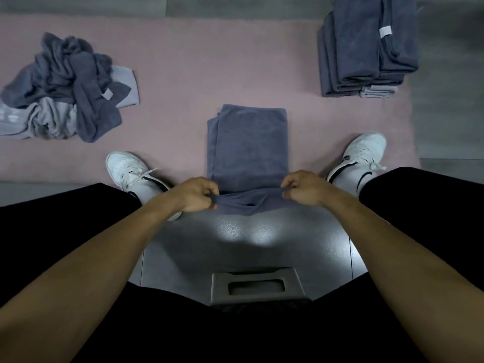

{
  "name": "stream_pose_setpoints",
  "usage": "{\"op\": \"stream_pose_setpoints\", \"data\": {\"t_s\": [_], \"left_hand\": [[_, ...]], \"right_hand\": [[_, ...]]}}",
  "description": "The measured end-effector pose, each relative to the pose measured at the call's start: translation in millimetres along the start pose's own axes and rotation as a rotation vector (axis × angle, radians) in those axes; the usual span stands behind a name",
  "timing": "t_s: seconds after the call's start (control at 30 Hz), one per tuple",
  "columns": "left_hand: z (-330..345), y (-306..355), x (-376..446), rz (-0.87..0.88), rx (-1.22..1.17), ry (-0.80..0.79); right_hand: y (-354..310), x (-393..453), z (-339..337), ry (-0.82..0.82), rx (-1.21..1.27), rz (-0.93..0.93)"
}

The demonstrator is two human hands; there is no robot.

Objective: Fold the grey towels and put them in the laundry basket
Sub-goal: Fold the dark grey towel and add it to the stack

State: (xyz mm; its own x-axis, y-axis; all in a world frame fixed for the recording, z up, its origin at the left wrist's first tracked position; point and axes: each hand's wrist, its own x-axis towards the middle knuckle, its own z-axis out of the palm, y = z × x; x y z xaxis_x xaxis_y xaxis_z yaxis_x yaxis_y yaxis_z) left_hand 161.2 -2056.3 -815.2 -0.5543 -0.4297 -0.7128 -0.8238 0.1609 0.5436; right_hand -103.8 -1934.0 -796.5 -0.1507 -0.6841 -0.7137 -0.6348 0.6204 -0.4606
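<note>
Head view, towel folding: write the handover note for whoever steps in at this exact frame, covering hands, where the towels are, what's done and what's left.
Left hand: pinching the near left corner of the grey towel.
Right hand: pinching its near right corner.
That towel lies partly folded as a long strip on the pink mat, between the white shoes, near edge lifted.
Done: a stack of folded towels sits at the far right of the mat.
Left: finish this fold, then work through the crumpled pile at the far left. No laundry basket is clearly in view, so the folded towels are yet to be put in it.
</note>
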Motion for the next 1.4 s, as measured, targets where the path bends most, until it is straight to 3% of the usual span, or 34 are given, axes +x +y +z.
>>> {"op": "stream_pose_setpoints", "data": {"t_s": [0.17, 0.37, 0.5, 0.77, 0.9, 1.1, 1.17, 1.27, 1.33, 1.4], "left_hand": [[-17, 0, 27, 0.084, -0.466, 0.358], [-54, 19, 85, 0.081, -0.628, 0.59], [-76, 24, 133, -0.013, -0.616, 0.617], [-88, 18, 208, -0.173, -0.303, 0.679], [-79, 8, 226, -0.204, -0.325, 0.705], [-70, 21, 227, -0.251, -0.469, 0.839], [-66, 26, 218, -0.215, -0.36, 0.905], [-48, 26, 201, 0.039, 0.076, 0.944], [-26, 24, 192, 0.187, 0.336, 0.81], [-7, 19, 191, 0.212, 0.455, 0.651]], "right_hand": [[-2, 29, -15, 0.307, 0.342, -0.009], [-18, 94, -49, 0.483, 0.476, 0.037], [-25, 142, -67, 0.524, 0.418, 0.059], [-12, 211, -73, 0.504, 0.231, 0.114], [1, 225, -68, 0.515, 0.035, 0.137], [0, 230, -62, 0.551, -0.013, 0.189], [-3, 225, -59, 0.619, -0.025, 0.157], [-1, 211, -47, 0.721, -0.189, -0.054], [-1, 201, -30, 0.663, -0.355, -0.236], [1, 197, -9, 0.535, -0.482, -0.395]]}}
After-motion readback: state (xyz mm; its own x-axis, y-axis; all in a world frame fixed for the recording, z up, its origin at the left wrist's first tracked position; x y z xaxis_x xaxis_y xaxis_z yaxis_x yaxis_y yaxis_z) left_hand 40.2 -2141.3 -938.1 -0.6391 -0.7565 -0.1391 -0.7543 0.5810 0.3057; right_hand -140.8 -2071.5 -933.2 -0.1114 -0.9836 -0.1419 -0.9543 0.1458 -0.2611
